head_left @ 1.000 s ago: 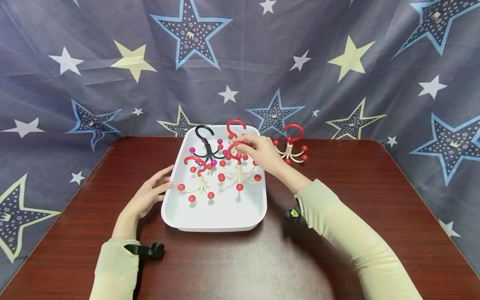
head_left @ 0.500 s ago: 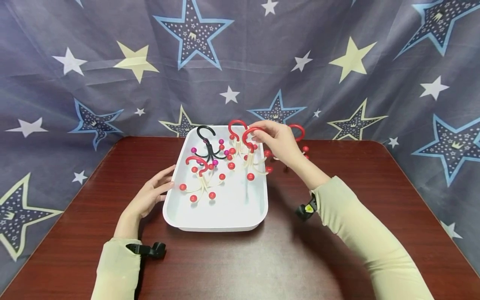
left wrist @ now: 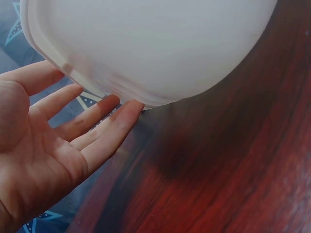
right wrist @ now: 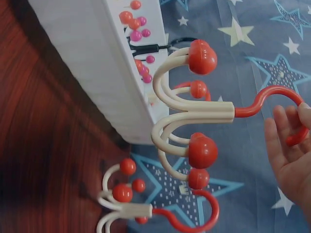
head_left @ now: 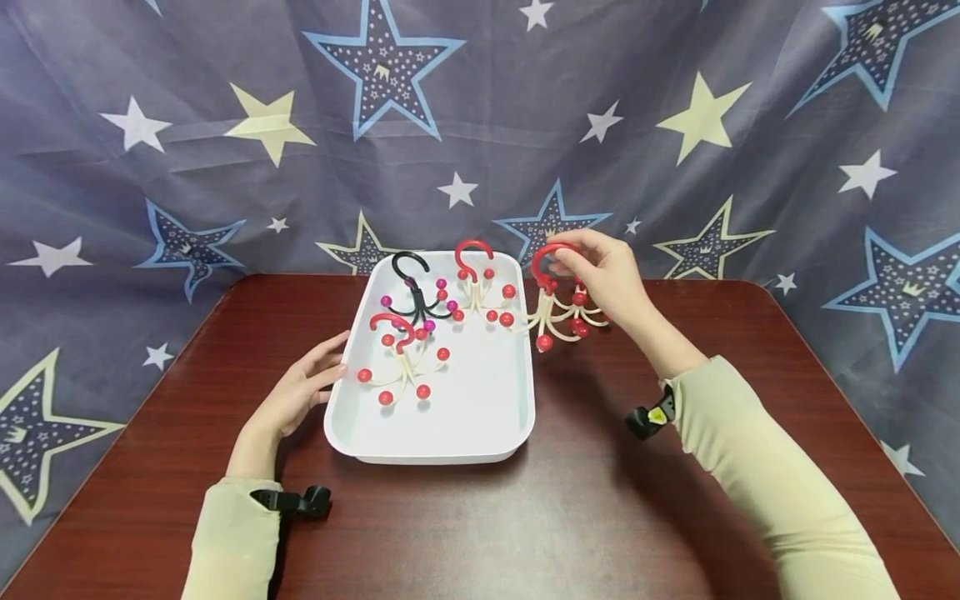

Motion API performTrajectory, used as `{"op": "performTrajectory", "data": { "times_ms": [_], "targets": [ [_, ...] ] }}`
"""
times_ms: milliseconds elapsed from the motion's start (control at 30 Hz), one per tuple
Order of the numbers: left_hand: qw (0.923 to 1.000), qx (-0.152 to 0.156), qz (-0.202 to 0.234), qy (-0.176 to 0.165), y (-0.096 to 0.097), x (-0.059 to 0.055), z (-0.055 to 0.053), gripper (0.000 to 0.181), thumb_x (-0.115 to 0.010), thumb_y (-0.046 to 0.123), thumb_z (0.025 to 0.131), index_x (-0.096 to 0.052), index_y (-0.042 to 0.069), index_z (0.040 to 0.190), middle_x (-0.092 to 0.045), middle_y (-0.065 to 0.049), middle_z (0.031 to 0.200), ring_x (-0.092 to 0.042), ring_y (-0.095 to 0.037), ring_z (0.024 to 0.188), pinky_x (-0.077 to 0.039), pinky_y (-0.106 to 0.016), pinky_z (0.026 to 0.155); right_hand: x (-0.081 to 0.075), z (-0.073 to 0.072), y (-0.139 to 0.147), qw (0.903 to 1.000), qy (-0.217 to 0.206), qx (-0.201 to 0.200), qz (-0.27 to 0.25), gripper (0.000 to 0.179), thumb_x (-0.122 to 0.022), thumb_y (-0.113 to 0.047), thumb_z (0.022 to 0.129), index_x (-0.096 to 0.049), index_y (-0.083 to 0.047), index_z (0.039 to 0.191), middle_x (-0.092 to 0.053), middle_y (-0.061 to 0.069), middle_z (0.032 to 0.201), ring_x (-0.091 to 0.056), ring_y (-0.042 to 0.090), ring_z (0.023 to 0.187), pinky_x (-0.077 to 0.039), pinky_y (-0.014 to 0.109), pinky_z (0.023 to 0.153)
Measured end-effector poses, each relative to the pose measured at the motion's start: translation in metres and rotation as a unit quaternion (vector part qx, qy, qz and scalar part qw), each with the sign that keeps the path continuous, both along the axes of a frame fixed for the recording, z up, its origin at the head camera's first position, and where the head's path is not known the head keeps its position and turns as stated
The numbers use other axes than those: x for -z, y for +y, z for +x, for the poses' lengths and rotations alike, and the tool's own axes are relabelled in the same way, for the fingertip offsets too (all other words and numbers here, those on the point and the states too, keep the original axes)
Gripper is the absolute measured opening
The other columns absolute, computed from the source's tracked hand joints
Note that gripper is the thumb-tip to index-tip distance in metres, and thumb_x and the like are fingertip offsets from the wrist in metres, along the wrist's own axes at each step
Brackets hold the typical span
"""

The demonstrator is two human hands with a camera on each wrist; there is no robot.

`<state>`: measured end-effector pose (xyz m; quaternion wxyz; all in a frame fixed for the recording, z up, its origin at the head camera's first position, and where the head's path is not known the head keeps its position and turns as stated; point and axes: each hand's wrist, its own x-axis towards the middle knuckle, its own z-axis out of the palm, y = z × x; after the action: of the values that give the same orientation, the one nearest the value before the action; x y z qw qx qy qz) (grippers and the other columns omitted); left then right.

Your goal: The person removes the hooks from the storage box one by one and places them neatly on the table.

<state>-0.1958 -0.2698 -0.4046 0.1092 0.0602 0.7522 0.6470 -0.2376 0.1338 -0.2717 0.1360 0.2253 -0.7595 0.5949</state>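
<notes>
My right hand [head_left: 618, 279] pinches the red hook of a cream multi-arm hanger [right wrist: 214, 111] with red ball tips. It hangs upright just beyond the right rim of the white tray [head_left: 465, 425], one arm overlapping that rim in the head view. Against the tray's left wall lie the fingertips of my left hand [head_left: 292, 392], its fingers loosely extended; the left wrist view shows the palm turned up. Inside the tray stand a black hanger [head_left: 417, 302] with mostly magenta balls and two cream hangers, one at the front left [head_left: 405, 368] and one at the back [head_left: 474, 293].
Another cream hanger [right wrist: 129, 209] with a red hook stands on the table right of the tray, partly hidden behind the held one in the head view. The dark red wooden table [head_left: 480, 533] ends at a grey star-patterned cloth [head_left: 480, 125].
My right hand has lifted the cream hanger out of the tray's middle and carried it right, past the rim. My left hand has stayed at the tray's left side.
</notes>
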Motion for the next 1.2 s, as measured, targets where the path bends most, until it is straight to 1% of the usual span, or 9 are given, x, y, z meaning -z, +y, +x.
{"op": "performTrajectory", "data": {
  "times_ms": [167, 233, 400, 500, 633, 733, 800, 967, 1200],
  "targets": [
    [0.9999, 0.0, -0.011, 0.001, 0.005, -0.01, 0.006, 0.055, -0.049, 0.019, 0.086, -0.024, 0.017, 0.135, -0.038, -0.018, 0.122, -0.053, -0.014, 0.094, -0.047, -0.032, 0.072, 0.003, -0.004, 0.017, 0.9998, 0.003, 0.004, -0.017, 0.023, -0.055, -0.003, 0.081, -0.057, 0.009, 0.101, -0.063, 0.01, 0.083, -0.062, 0.021, 0.072, -0.048, 0.029, 0.065],
    [0.9999, 0.001, -0.011, 0.001, 0.006, -0.011, 0.007, 0.055, -0.049, 0.019, 0.086, -0.024, 0.017, 0.135, -0.038, -0.018, 0.122, -0.053, -0.014, 0.094, -0.047, -0.032, 0.072, 0.004, -0.005, 0.024, 0.9996, 0.007, 0.003, -0.026, 0.023, -0.055, -0.002, 0.081, -0.056, 0.01, 0.1, -0.063, 0.01, 0.082, -0.062, 0.021, 0.07, -0.048, 0.028, 0.064],
    [1.0, -0.001, -0.003, -0.002, 0.001, -0.004, 0.003, 0.054, -0.05, 0.019, 0.086, -0.026, 0.02, 0.134, -0.039, -0.017, 0.121, -0.053, -0.014, 0.094, -0.047, -0.032, 0.072, 0.007, -0.006, 0.04, 0.9984, 0.01, -0.006, -0.056, 0.023, -0.054, 0.001, 0.08, -0.054, 0.015, 0.099, -0.061, 0.018, 0.082, -0.062, 0.018, 0.066, -0.048, 0.027, 0.064],
    [1.0, -0.001, 0.0, 0.001, -0.001, 0.001, 0.0, 0.054, -0.051, 0.02, 0.086, -0.027, 0.021, 0.134, -0.039, -0.016, 0.121, -0.054, -0.014, 0.094, -0.047, -0.033, 0.072, 0.009, -0.007, 0.05, 0.9977, 0.011, -0.008, -0.066, 0.024, -0.055, 0.002, 0.08, -0.053, 0.016, 0.098, -0.061, 0.015, 0.081, -0.061, 0.018, 0.067, -0.048, 0.029, 0.064],
    [1.0, 0.0, 0.005, 0.003, -0.003, 0.003, -0.002, 0.054, -0.051, 0.02, 0.086, -0.027, 0.021, 0.134, -0.039, -0.015, 0.121, -0.054, -0.015, 0.094, -0.047, -0.034, 0.072, 0.012, -0.007, 0.064, 0.9974, 0.014, -0.003, -0.07, 0.023, -0.053, 0.004, 0.08, -0.052, 0.018, 0.098, -0.063, 0.003, 0.078, -0.061, 0.015, 0.066, -0.048, 0.028, 0.063],
    [1.0, 0.0, 0.006, 0.002, -0.002, 0.004, -0.002, 0.054, -0.05, 0.02, 0.086, -0.026, 0.021, 0.134, -0.039, -0.015, 0.121, -0.053, -0.015, 0.095, -0.047, -0.034, 0.072, 0.014, -0.008, 0.074, 0.9974, 0.012, 0.007, -0.071, 0.023, -0.053, 0.006, 0.08, -0.051, 0.019, 0.098, -0.063, 0.0, 0.076, -0.061, 0.013, 0.064, -0.048, 0.026, 0.062],
    [1.0, 0.0, 0.006, 0.001, -0.003, 0.004, -0.001, 0.054, -0.05, 0.02, 0.086, -0.026, 0.021, 0.134, -0.039, -0.015, 0.121, -0.054, -0.015, 0.094, -0.047, -0.034, 0.072, 0.016, -0.008, 0.08, 0.9972, 0.011, 0.013, -0.073, 0.023, -0.052, 0.006, 0.08, -0.051, 0.019, 0.098, -0.063, 0.003, 0.075, -0.061, 0.013, 0.064, -0.048, 0.025, 0.061],
    [1.0, 0.0, 0.005, 0.001, -0.003, 0.004, -0.001, 0.053, -0.051, 0.02, 0.086, -0.027, 0.022, 0.134, -0.039, -0.015, 0.121, -0.053, -0.015, 0.095, -0.047, -0.034, 0.072, 0.02, -0.01, 0.094, 0.9971, 0.014, 0.047, -0.059, 0.023, -0.054, 0.005, 0.079, -0.052, 0.018, 0.098, -0.062, 0.006, 0.074, -0.061, 0.011, 0.062, -0.048, 0.021, 0.059],
    [1.0, 0.0, 0.005, 0.001, -0.003, 0.005, -0.002, 0.054, -0.051, 0.021, 0.085, -0.028, 0.022, 0.133, -0.039, -0.015, 0.121, -0.053, -0.016, 0.095, -0.047, -0.035, 0.073, 0.026, -0.014, 0.11, 0.9914, 0.005, 0.13, -0.012, 0.024, -0.057, -0.001, 0.079, -0.055, 0.013, 0.099, -0.062, -0.002, 0.071, -0.06, 0.005, 0.061, -0.046, 0.015, 0.055]
  ]
}}
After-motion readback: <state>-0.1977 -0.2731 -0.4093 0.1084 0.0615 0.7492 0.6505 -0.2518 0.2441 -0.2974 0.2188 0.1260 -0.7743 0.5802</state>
